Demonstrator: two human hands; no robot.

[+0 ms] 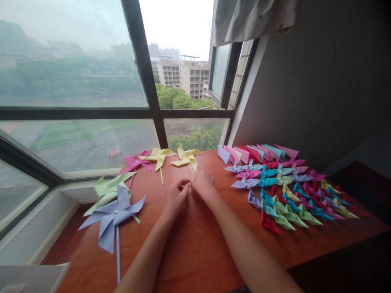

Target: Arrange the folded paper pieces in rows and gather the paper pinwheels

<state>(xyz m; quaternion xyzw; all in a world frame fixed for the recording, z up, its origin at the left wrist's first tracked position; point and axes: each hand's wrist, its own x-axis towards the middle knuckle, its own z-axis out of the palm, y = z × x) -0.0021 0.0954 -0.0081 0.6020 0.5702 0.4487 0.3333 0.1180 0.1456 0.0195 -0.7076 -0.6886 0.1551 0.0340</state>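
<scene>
My left hand (177, 198) is closed in a pinch over the middle of the brown table, with thumb and forefinger brought together. Against it, my right hand (203, 183) is curled shut, and the fingertips of both meet. Whatever is between them is too small or hidden to make out. Just beyond lies a pale yellow paper pinwheel (185, 158); its stick runs down to the edge of my right hand, where its end is hidden. To its left is a second yellow pinwheel (158, 156).
A magenta pinwheel (137, 161), a green one (105, 192) and a large lavender one (114, 213) lie at left. Rows of folded coloured paper pieces (284, 187) cover the table's (198, 252) right side. Windows (76, 61) stand behind; a grey cloth (253, 20) hangs above.
</scene>
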